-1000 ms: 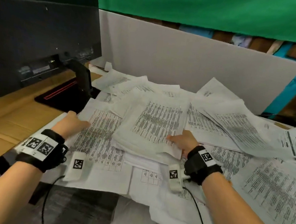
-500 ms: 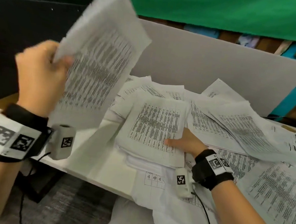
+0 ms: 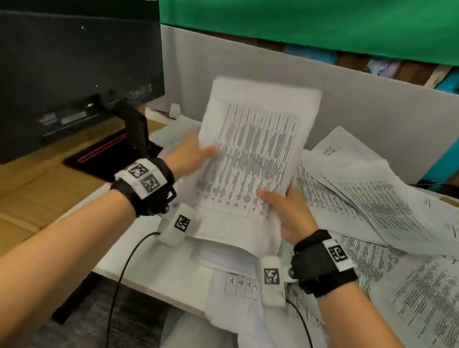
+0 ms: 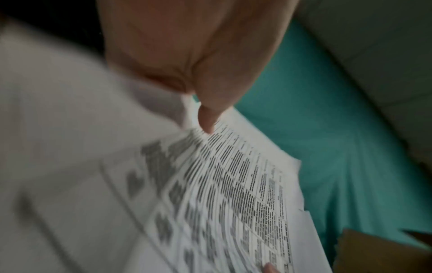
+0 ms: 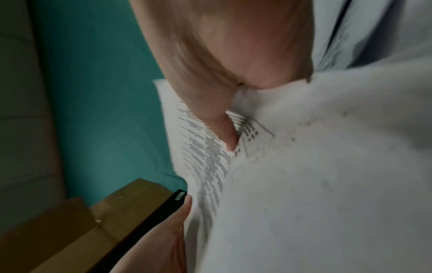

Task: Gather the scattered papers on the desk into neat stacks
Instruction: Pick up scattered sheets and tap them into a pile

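A sheaf of printed papers (image 3: 252, 159) is held up off the desk, tilted towards me, between both hands. My left hand (image 3: 193, 153) grips its left edge, thumb on the printed face. My right hand (image 3: 289, 211) grips its lower right edge, thumb on top. The left wrist view shows my thumb (image 4: 208, 122) pressed on the printed sheet (image 4: 222, 194). The right wrist view shows my right thumb (image 5: 224, 129) on the paper (image 5: 315, 184), blurred. More printed papers (image 3: 375, 206) lie scattered over the white desk (image 3: 140, 260) to the right.
A black monitor (image 3: 64, 65) on its stand fills the left. A grey partition (image 3: 370, 117) runs along the back with green cloth above. A cardboard surface (image 3: 6, 207) lies left of the desk. Papers (image 3: 236, 316) overhang the desk's front edge.
My left hand brought its raised sheet from high on the left to the centre. My right hand lifted the pile it held down, and both hands now hold the papers together.
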Demonstrator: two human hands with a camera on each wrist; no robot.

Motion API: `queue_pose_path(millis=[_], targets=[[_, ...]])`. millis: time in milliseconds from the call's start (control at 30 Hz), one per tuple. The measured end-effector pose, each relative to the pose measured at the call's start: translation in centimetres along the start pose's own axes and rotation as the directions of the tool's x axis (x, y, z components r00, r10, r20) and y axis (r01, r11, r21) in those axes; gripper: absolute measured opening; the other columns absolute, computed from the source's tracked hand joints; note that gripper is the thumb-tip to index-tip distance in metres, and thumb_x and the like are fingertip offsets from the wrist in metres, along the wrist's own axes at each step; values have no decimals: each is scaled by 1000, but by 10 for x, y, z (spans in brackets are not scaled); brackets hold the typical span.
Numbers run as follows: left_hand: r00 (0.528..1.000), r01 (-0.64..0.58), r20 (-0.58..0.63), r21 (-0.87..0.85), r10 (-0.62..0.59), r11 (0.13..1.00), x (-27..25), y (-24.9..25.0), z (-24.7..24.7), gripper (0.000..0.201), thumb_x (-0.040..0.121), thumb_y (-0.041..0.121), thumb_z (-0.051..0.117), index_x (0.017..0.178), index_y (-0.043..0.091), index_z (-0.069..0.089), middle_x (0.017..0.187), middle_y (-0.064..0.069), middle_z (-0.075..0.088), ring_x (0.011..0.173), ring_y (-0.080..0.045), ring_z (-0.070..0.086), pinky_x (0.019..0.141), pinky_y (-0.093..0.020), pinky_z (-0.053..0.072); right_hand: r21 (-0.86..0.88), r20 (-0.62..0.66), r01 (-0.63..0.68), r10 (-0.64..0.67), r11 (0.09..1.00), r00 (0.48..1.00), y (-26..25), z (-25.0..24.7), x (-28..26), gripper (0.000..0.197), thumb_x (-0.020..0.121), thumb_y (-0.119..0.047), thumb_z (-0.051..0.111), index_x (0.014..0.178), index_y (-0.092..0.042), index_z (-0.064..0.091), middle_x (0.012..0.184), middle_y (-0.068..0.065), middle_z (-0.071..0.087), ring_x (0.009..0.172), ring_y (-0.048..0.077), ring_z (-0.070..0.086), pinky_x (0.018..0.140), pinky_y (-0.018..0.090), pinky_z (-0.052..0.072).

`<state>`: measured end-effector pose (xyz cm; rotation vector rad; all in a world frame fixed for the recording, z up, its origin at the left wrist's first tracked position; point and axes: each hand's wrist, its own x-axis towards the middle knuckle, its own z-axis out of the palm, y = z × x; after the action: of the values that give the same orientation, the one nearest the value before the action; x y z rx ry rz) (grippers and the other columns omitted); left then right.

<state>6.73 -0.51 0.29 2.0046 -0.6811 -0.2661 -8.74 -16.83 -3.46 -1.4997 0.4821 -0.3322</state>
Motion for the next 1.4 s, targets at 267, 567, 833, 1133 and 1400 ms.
queue_pose_path(millis=[267,567,833,1133,1400], targets=[[857,506,-219,192,-466,841,44,-72,-26,59,90,24,61,137,-5,41,141,-19,47,129,-35,46,105,-37,41,-485,-232,-141,29,863,972,52,-25,31,101,54,-35,82,144,-24,39,142,2,49,136,29,43,111,52,38],[874,485,-151,320,-462,814,85,-94,-26,61,95,47,44,141,7,43,144,-14,46,133,-32,42,110,-39,35,-71,-136,-98,88,993,987,54,-34,28,102,81,10,71,157,-23,11,145,5,47,121,27,58,98,46,51],[803,592,17,-131,-595,795,85,-80,-7,53,86,45,64,124,9,55,97,-15,63,80,-32,64,66,-38,56,50,-65,-106,109,993,992,64,-53,32,104,85,2,71,158,-30,3,129,2,60,112,24,64,102,52,48],[873,470,103,93,-478,878,67,-67,3,38,89,4,61,125,-1,52,116,-18,62,99,-41,64,68,-46,59,-83,-58,-87,82,993,995,70,-57,40,55,86,-3,70,136,-14,50,129,8,65,115,24,64,99,42,51],[961,273,-46,307,-272,912,62,-69,3,36,75,25,76,98,3,60,90,-1,62,90,-17,62,74,-24,47,430,-59,-91,128,898,990,79,-74,41,50,96,0,53,141,-21,48,131,9,65,119,31,63,97,50,51]])
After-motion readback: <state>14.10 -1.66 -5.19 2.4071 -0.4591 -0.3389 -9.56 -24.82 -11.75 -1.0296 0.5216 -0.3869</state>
